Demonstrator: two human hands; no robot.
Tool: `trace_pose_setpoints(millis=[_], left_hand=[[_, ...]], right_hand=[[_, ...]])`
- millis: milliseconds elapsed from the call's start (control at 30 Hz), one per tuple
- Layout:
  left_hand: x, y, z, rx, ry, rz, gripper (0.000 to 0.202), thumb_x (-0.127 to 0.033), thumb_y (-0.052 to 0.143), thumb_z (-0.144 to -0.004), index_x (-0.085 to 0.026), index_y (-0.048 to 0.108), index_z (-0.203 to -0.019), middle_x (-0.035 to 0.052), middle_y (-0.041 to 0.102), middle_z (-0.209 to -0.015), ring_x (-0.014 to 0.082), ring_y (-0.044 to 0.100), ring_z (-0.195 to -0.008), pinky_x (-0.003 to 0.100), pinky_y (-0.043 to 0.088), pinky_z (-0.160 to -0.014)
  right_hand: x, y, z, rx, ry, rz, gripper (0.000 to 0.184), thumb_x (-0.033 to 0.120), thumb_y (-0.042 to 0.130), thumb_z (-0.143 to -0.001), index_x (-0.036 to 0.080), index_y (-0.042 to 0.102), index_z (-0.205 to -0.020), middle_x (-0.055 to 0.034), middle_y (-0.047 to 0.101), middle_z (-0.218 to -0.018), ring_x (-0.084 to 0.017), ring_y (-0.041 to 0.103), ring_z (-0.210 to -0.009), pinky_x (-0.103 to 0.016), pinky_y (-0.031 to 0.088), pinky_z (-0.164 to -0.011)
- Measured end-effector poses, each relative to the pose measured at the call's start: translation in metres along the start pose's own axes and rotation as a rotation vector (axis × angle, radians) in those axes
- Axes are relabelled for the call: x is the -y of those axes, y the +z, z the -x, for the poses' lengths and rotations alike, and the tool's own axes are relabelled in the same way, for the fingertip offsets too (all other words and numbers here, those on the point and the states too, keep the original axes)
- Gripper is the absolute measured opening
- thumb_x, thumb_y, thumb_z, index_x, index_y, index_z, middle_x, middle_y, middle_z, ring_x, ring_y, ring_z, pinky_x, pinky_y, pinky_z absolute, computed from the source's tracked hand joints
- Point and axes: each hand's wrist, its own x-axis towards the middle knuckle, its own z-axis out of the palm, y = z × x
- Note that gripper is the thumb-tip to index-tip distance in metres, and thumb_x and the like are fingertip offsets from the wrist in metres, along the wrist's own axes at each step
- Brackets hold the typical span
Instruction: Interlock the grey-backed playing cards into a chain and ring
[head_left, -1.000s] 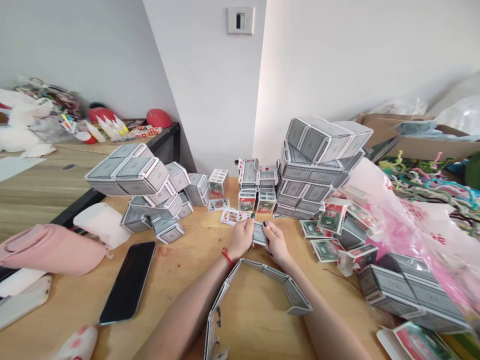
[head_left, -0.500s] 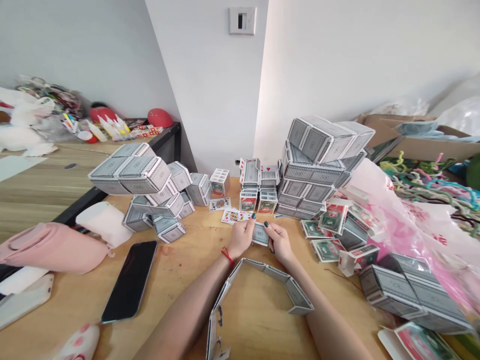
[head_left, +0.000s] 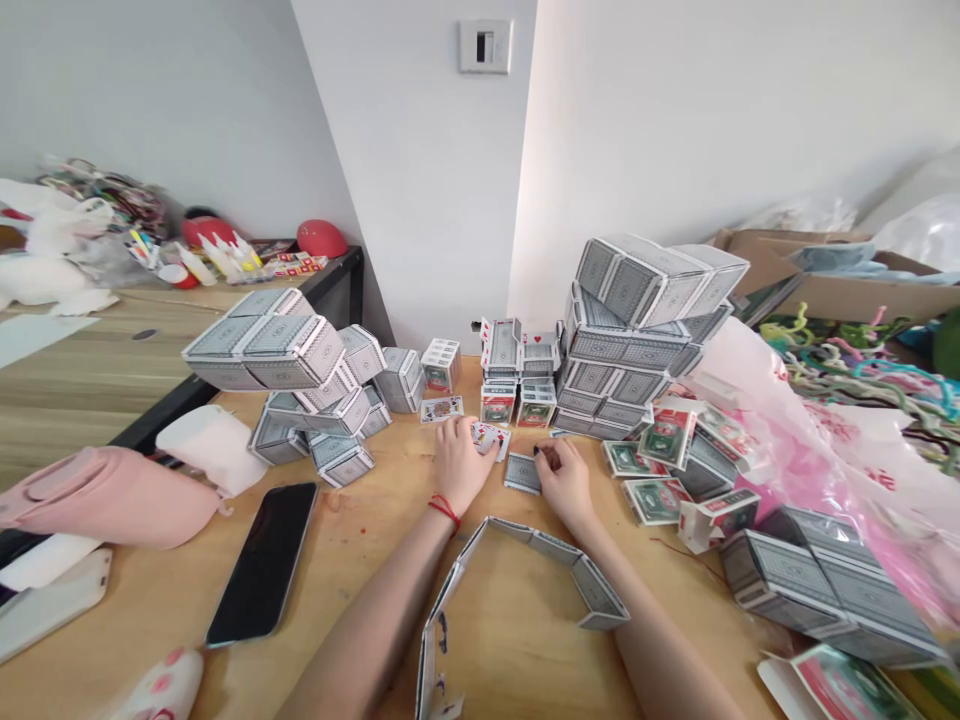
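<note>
Bright light falls on plain white walls (head_left: 637, 120) meeting at a corner, upper centre, below a switch plate (head_left: 485, 45). A pale wooden table (head_left: 360, 560) fills the foreground, a second desk (head_left: 82, 370) at left.

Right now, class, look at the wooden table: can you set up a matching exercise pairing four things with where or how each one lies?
Things:
1. phone
2. left hand
3. pink pouch
4. bent strip of cards

Places or states:
A. farthest left of the four
B. standing on edge, nearer the camera than the right hand
C. touching face-up cards
D. lying flat, screen dark, left of both arms

Pairs: 1-D, 2-C, 3-A, 4-B.
</note>
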Motion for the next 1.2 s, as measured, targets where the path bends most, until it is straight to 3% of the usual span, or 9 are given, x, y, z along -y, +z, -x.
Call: trace_pose_setpoints(millis=[233,767,1000,1100,1200], left_hand=[[-0.002,0.003,0.002,0.026,0.006,0.016,0.039,-0.022,0.062,-0.066,-0.018,0.045,-0.101,0.0087,0.046,-0.104,0.0239,0.042,-0.1,0.041,0.035,-0.086],[-0.018,-0.002,0.006,-0.001,0.035,0.119,0.041,-0.025,0.063,-0.066,-0.019,0.046,-0.103,0.0103,0.039,-0.109,0.0255,0.039,-0.107,0.044,0.032,-0.09],[-0.037,-0.006,0.013,0.138,0.169,0.246,0.043,-0.026,0.062,-0.067,-0.02,0.045,-0.106,0.0107,0.037,-0.112,0.0247,0.038,-0.109,0.042,0.034,-0.092],[-0.039,-0.004,0.014,0.2,0.209,0.284,0.042,-0.026,0.061,-0.068,-0.02,0.046,-0.107,0.0108,0.037,-0.113,0.0247,0.037,-0.111,0.043,0.033,-0.093],[-0.035,-0.002,0.013,0.189,0.179,0.33,0.042,-0.026,0.061,-0.069,-0.02,0.045,-0.108,0.0108,0.038,-0.114,0.0238,0.037,-0.112,0.043,0.032,-0.095]], right_hand=[[-0.007,0.0,0.002,-0.007,0.095,-0.084,0.017,0.028,0.048,-0.075,0.017,0.059,-0.079,-0.0033,0.058,-0.071,-0.015,0.05,-0.059,-0.026,0.04,-0.058],[-0.007,0.001,0.002,0.016,0.119,-0.143,0.022,0.034,0.048,-0.075,0.016,0.061,-0.078,-0.0044,0.061,-0.071,-0.016,0.054,-0.061,-0.027,0.042,-0.059],[-0.001,0.002,0.0,0.123,0.208,-0.433,0.039,0.04,0.055,-0.072,0.017,0.056,-0.103,-0.0048,0.064,-0.072,-0.018,0.058,-0.062,-0.028,0.046,-0.055],[-0.002,0.002,-0.001,0.115,0.221,-0.485,0.039,0.038,0.06,-0.068,0.017,0.055,-0.101,-0.0021,0.061,-0.065,-0.016,0.056,-0.056,-0.026,0.045,-0.051],[-0.005,0.0,-0.003,0.06,0.241,-0.521,0.034,0.037,0.061,-0.067,0.017,0.056,-0.094,-0.0005,0.059,-0.061,-0.016,0.056,-0.055,-0.026,0.045,-0.052]])
